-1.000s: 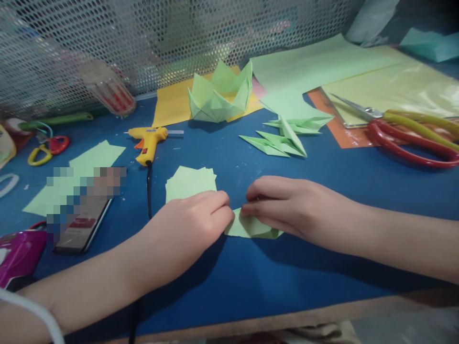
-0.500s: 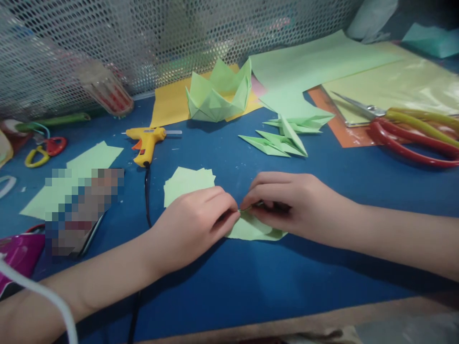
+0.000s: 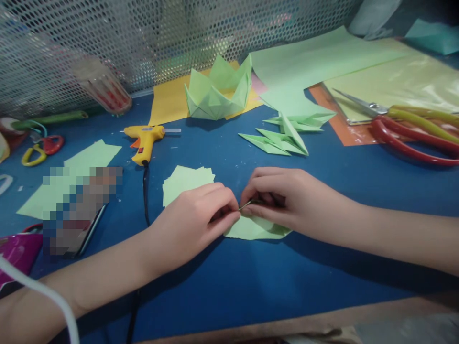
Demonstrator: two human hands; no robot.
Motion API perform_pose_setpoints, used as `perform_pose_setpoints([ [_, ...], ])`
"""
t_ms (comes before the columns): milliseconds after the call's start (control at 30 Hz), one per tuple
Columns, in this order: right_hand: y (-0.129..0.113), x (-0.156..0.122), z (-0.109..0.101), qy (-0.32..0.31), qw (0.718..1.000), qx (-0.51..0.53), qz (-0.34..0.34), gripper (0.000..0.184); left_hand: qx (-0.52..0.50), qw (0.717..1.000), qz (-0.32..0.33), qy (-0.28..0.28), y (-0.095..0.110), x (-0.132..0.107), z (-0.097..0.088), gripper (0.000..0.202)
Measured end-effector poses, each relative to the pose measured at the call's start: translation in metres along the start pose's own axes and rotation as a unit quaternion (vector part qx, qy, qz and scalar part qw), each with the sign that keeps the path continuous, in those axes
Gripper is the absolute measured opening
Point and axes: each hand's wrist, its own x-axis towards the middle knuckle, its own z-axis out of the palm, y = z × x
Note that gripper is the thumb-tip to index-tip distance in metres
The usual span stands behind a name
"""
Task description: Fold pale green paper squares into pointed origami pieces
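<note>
A light green piece of paper [image 3: 253, 229] lies on the blue tabletop beneath my fingertips, its upper edge raised and bent. My left hand [image 3: 201, 215] pinches that edge between thumb and fingers from the left. Close beside it, my right hand [image 3: 278, 196] is closed on the same edge, thumb below and fingers curled above. Part of the paper is hidden by both hands. Just behind my left hand rests a stack of green paper pieces [image 3: 188, 179]. Farther back are folded green paper points [image 3: 283, 138] and a crown-shaped green paper ring [image 3: 218, 102].
A yellow glue gun [image 3: 145, 141] with a black cord lies at left, near a phone [image 3: 89, 229] with a blurred screen. Large red-and-yellow-handled scissors [image 3: 390, 117] lie at right on packed paper. A perforated metal screen [image 3: 172, 38] borders the back; a white cable crosses my left forearm.
My right hand's fingers have shifted slightly, and more of the paper's raised edge shows between them. My left hand keeps its pinch. The view has moved a little.
</note>
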Motion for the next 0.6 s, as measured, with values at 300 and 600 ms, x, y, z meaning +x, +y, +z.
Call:
perform_pose_setpoints([
  [300, 0.010, -0.011, 0.007, 0.028, 0.995, -0.010, -0.097, 0.014, 0.139, 0.985, 0.101, -0.033, 0.002, -0.007, -0.008, 0.027],
  [600, 0.005, -0.007, -0.020, -0.093, 0.991, -0.009, -0.096, 0.025, 0.243, 0.959, 0.141, -0.021, 0.008, -0.009, -0.007, 0.037],
])
